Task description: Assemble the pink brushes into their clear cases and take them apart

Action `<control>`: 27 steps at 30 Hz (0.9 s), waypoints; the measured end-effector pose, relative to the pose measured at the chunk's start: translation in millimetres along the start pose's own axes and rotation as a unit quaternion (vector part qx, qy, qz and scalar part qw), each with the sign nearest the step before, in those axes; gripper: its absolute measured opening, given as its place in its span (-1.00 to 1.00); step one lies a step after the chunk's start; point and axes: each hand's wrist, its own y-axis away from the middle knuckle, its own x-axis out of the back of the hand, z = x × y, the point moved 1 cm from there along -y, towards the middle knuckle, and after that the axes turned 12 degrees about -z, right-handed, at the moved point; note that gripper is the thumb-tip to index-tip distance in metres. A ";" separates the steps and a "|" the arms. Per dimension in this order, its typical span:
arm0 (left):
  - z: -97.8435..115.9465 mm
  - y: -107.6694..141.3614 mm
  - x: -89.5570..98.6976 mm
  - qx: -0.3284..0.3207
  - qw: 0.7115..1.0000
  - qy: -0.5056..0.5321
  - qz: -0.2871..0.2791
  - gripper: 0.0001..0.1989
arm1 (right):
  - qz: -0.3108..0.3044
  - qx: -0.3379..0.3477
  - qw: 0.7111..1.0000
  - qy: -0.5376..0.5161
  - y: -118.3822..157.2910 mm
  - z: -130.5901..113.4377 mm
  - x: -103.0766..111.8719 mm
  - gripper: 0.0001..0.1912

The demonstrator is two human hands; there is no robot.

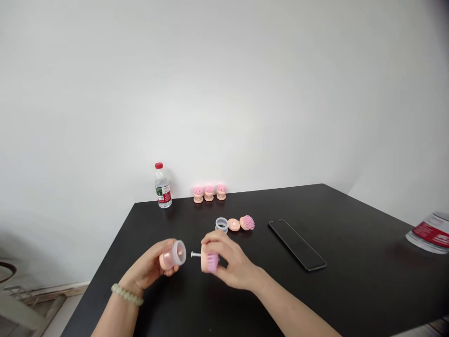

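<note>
My left hand (157, 262) is closed around a clear, cup-like cylinder (172, 255) with a peach base, tilted so its open rim faces right. In my right hand (231, 262) is a pink bristle brush head (209, 260) with a peach back, gripped by its sides. A thin white rod (195, 254) sticks out of the brush head toward the cylinder's mouth; a small gap separates them. Just beyond my right hand lie a clear ring-shaped part (221, 223), a peach disc (234, 225) and another pink brush head (247, 223).
Three assembled pink brushes (209, 193) stand by the wall at the back of the black table (168, 304). A red-capped water bottle (163, 187) is at the back left. A dark phone (296, 245) lies to the right, and a red-and-white labelled object (430, 233) is at the far right.
</note>
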 end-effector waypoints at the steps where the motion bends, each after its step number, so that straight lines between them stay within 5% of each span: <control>1: 2.2 0.4 2.8 -0.026 1.000 0.008 0.012 -0.61 | 0.009 -0.054 0.998 -0.010 1.2 5.3 -0.4 -0.60; 4: 8.8 0.0 8.5 -0.115 0.992 0.022 0.056 -0.53 | 0.027 -0.229 0.973 -0.026 1.9 25.7 -9.6 -0.56; 7: 12.1 -2.6 11.7 -0.186 0.976 0.004 0.109 -0.43 | 0.016 -0.317 0.948 0.007 -7.0 44.6 -27.0 -0.58; 17: -0.3 -12.3 20.2 -0.223 0.947 -0.084 0.213 -0.52 | -0.040 -0.332 0.936 0.113 -44.5 85.6 -67.7 -0.63; 27: -10.5 -18.8 14.1 -0.188 0.936 -0.155 0.253 -0.57 | -0.019 -0.307 0.945 0.111 -34.7 92.4 -68.1 -0.17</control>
